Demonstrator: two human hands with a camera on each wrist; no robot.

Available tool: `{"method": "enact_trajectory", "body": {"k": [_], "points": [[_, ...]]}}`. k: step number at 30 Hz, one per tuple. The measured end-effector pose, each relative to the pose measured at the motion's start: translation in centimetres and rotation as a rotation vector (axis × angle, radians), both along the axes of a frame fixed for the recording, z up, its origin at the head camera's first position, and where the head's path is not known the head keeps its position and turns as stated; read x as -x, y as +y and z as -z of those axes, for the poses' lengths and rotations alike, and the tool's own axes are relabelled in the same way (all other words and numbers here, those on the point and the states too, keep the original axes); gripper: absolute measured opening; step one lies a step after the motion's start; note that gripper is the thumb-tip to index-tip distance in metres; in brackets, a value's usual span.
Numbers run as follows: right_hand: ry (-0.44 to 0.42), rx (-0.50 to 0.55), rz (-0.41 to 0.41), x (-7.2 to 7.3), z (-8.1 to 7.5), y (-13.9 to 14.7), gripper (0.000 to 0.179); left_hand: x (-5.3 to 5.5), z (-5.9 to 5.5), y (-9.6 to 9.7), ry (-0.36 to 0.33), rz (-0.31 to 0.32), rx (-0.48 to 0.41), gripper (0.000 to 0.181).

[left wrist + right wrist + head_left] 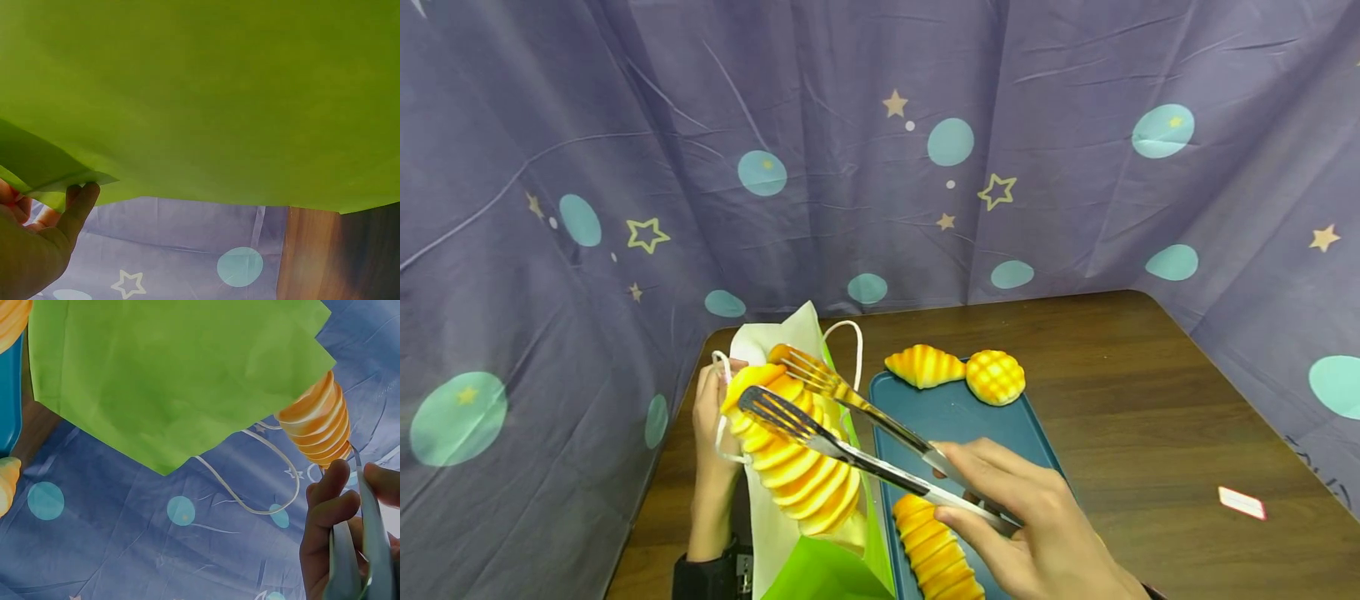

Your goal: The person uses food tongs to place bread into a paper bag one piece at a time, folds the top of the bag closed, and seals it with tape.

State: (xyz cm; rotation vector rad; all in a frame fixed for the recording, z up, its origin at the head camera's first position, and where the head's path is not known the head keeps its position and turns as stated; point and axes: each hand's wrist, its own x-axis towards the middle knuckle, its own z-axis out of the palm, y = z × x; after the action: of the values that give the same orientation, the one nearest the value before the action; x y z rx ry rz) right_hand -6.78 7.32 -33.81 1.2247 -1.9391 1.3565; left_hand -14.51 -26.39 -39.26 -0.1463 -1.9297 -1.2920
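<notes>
My left hand (711, 417) holds the left rim of a green paper bag (831, 571) with a white inside and white cord handles. In the left wrist view, the thumb of that hand (47, 250) presses on the green paper (219, 100). My right hand (1022, 508) grips metal tongs (887, 475) by their arms. Their slotted ends lie at the upper end of a long ridged bread (797, 467), which slants in the bag's mouth. The right wrist view shows one end of this bread (319, 425) sticking out past the bag's edge, close to the tongs.
Right of the bag, a dark blue tray (951, 417) lies on the wooden table (1135, 400). Near its far edge are a croissant-shaped bread (925, 367) and a round bread (995, 377); another ridged bread (936, 550) is nearer. Further right lies a small white card (1242, 502). A patterned curtain (1060, 217) hangs behind.
</notes>
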Motion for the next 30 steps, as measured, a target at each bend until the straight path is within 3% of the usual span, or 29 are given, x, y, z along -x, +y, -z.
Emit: {"method": "enact_trajectory", "body": {"k": [8,16,25,30], "points": [[0.011,-0.015,0.002,0.4,0.8,-0.1,0.043,0.2,0.1,0.0,-0.022,-0.021,0.002,0.036],[-0.081,-0.092,0.038,0.0,1.3,0.2,0.046,0.4,0.2,0.0,0.008,-0.002,0.0,0.034],[-0.107,-0.13,0.079,-0.1,1.7,0.5,0.052,0.8,0.2,0.2,0.022,0.014,-0.043,0.036],[-0.157,-0.124,0.084,-0.3,1.4,0.7,0.056,0.9,0.1,0.3,0.053,-0.021,0.0,0.03]]}}
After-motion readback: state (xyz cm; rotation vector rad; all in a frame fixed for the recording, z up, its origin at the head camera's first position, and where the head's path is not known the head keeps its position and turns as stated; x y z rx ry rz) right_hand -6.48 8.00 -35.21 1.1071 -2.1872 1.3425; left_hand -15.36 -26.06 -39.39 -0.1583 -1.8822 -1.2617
